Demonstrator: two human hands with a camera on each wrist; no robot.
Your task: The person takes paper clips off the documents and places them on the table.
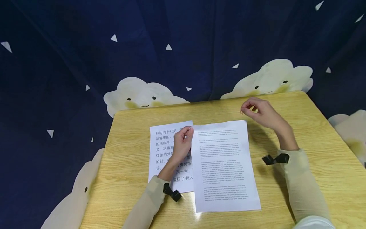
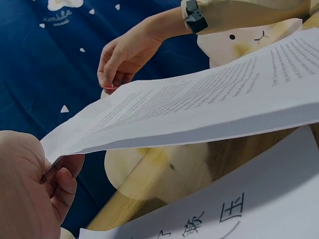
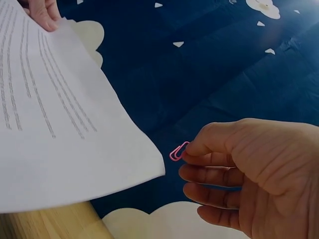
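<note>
A pink paper clip is pinched between the thumb and forefinger of my right hand, just beyond the far right corner of a printed sheet. My left hand pinches that sheet at its far left corner and holds it raised above the table, as the left wrist view shows. Small lines of text cover the sheet. Under my left forearm lies another paper with large Chinese characters, partly hidden by the hand and the raised sheet. The clip and the sheet are apart.
A light wooden table carries the papers. Behind it hangs a dark blue curtain with white triangles and cloud faces. Black devices are strapped at both wrists over beige sleeves.
</note>
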